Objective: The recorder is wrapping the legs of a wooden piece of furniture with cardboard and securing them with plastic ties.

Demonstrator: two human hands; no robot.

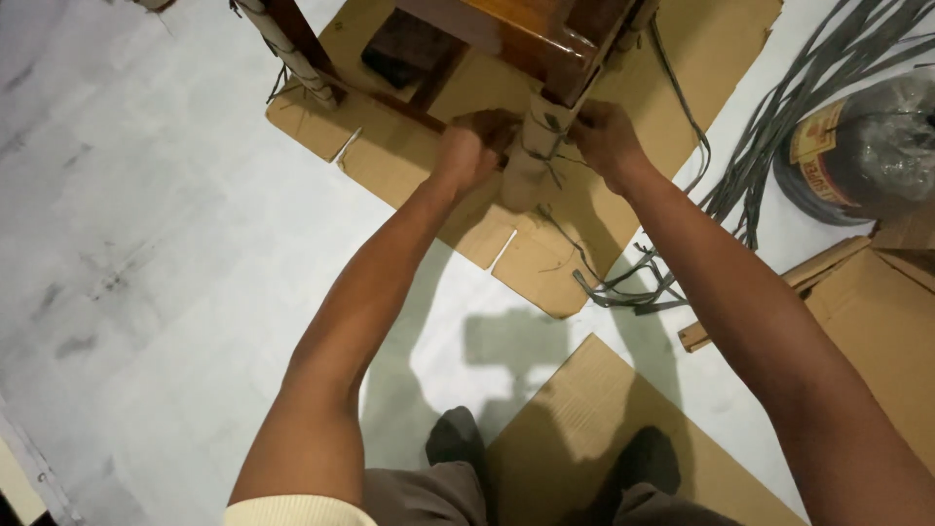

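A wooden chair (526,29) stands on a flattened cardboard sheet (409,166). Its near leg (531,156) is wrapped in brown cardboard and bound with grey strap. My left hand (472,146) grips the left side of this wrapped leg. My right hand (604,136) closes on the strap (557,127) at the leg's right side. A second wrapped leg (292,58) stands to the far left. Loose strap ends trail down from the near leg over the cardboard.
A bundle of grey straps (779,127) fans out at the right beside a dark plastic-wrapped roll (867,146). A cardboard box (877,312) sits at the right edge. Another cardboard sheet (604,419) lies under my feet. Pale floor (146,244) spreads to the left.
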